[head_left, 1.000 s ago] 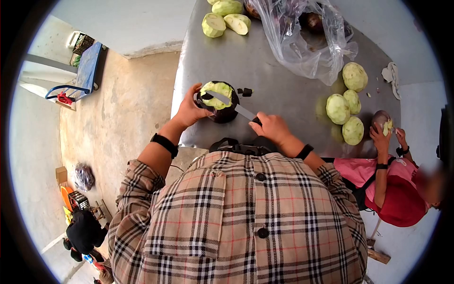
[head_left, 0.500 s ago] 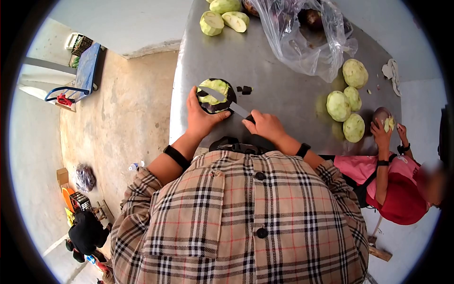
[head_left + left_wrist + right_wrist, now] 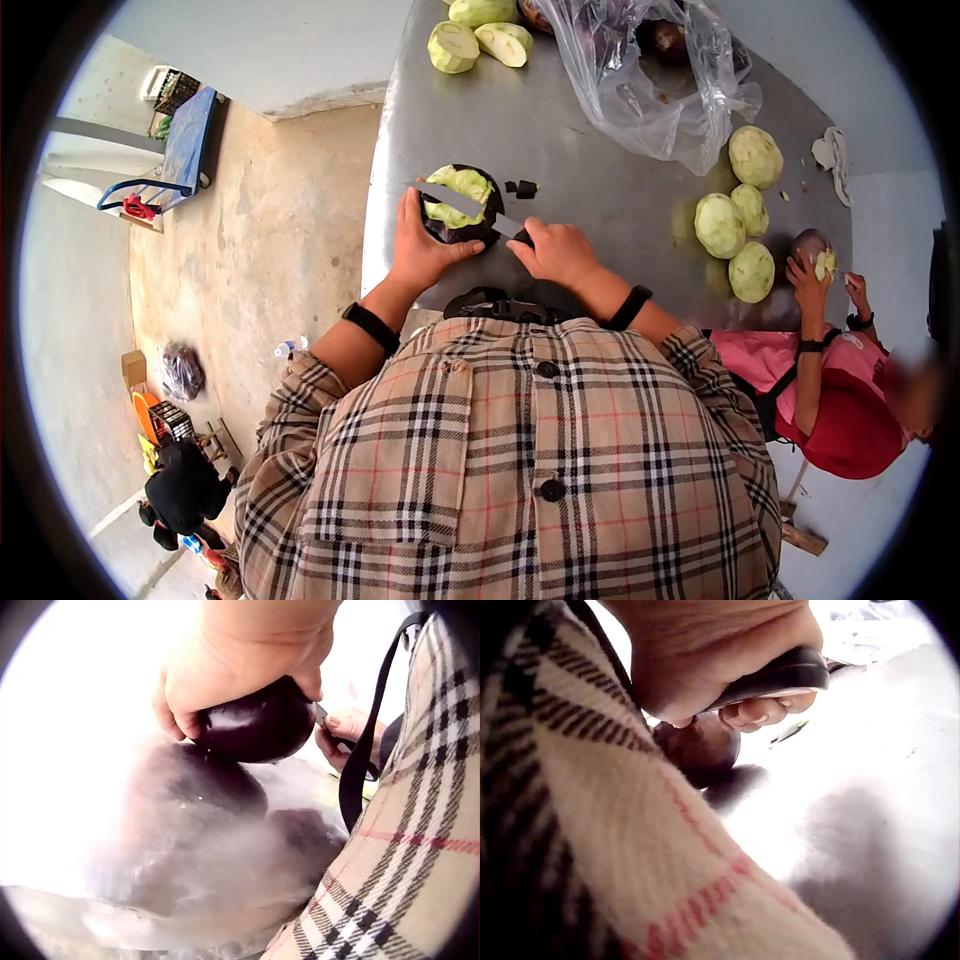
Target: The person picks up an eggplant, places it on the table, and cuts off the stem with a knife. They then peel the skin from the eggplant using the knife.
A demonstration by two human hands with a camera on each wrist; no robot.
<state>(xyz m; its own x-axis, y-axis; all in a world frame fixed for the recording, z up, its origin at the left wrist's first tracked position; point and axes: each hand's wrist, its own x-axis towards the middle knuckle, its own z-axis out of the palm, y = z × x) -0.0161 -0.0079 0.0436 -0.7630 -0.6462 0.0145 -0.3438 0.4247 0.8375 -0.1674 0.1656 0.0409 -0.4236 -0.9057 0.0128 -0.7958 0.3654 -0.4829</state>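
Note:
In the head view, a round, dark purple eggplant is held over the table's near left part, its upper face peeled to pale green flesh. My left hand grips it from the left and near side, thumb along the near side. Glossy unpeeled skin of the eggplant shows under that hand in the left wrist view. A knife lies across the peeled face, its blade pointing left. My right hand grips the knife's black handle, fingers curled round it in the right wrist view.
Dark peel scraps lie just right of the eggplant on the metal table. Peeled eggplants stand at the right, and peeled pieces at the far left. A clear plastic bag holds unpeeled ones. Another person works at the right.
My left hand has shifted from the eggplant's left side toward its near side, thumb now further right. The knife and right hand have moved slightly left and away from my body.

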